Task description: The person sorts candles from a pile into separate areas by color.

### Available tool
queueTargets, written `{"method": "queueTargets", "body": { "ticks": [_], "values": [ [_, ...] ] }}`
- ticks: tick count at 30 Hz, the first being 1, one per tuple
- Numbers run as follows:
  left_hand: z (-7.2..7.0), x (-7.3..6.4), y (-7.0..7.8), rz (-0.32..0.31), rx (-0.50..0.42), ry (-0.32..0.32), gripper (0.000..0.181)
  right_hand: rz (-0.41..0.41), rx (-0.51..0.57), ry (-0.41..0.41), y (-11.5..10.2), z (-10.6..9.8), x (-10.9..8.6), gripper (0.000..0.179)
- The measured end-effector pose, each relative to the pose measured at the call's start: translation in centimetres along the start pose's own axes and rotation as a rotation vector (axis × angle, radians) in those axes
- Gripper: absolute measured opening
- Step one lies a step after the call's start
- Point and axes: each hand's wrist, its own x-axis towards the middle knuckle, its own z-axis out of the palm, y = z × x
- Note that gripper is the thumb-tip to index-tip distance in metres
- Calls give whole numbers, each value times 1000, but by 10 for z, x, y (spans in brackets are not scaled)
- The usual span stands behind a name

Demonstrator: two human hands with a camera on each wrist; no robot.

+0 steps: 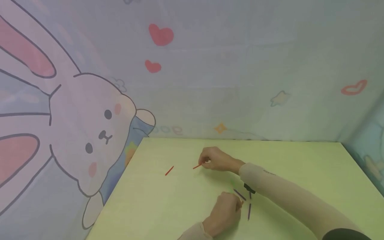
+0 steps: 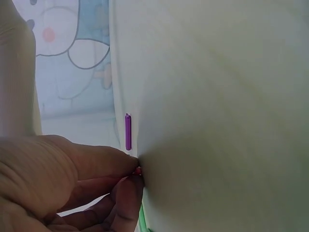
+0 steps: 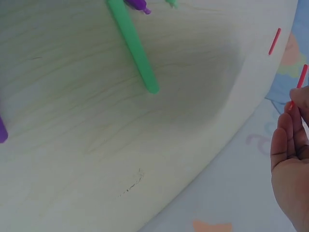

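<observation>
Near the far side of the table, my right hand (image 1: 217, 159) pinches a thin red stick (image 1: 197, 166) by one end, and the other end points left. A second red stick (image 1: 169, 170) lies flat on the table farther left. Close to the front, my left hand (image 1: 223, 211) pinches a small reddish piece (image 2: 138, 170) between thumb and finger, right at the tabletop; most of it is hidden by the fingertips. Beside that hand lie purple sticks (image 1: 249, 212), one partly covered by the right forearm. A green stick (image 3: 135, 50) shows in the right wrist view.
The pale yellow-green table (image 1: 150, 206) ends at a cloth backdrop (image 1: 210, 83) printed with a rabbit and hearts. My right forearm (image 1: 288, 190) reaches across above the sticks. A small dark smudge (image 3: 131, 186) marks the tabletop.
</observation>
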Motion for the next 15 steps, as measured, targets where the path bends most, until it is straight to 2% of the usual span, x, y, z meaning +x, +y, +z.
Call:
{"method": "queueTargets", "body": {
  "ticks": [6, 8, 9, 11, 12, 15],
  "values": [
    [-16, -2, 11, 48, 38, 34, 47, -25, 11, -51, 2, 9, 8, 12],
    [-23, -2, 17, 35, 26, 24, 44, -47, 14, -58, 3, 12, 12, 11],
    [-21, -2, 15, 48, 50, 35, 44, -56, 14, -61, 3, 13, 14, 11],
    [-24, -1, 17, 41, 50, 29, 45, -71, 17, -68, 4, 15, 18, 11],
    [-30, 0, 22, 23, 26, 17, 46, -74, 22, -71, 4, 16, 19, 11],
    [-34, 1, 26, -7, 37, -22, 46, -73, 26, -85, 6, 19, 23, 11]
  ]
}}
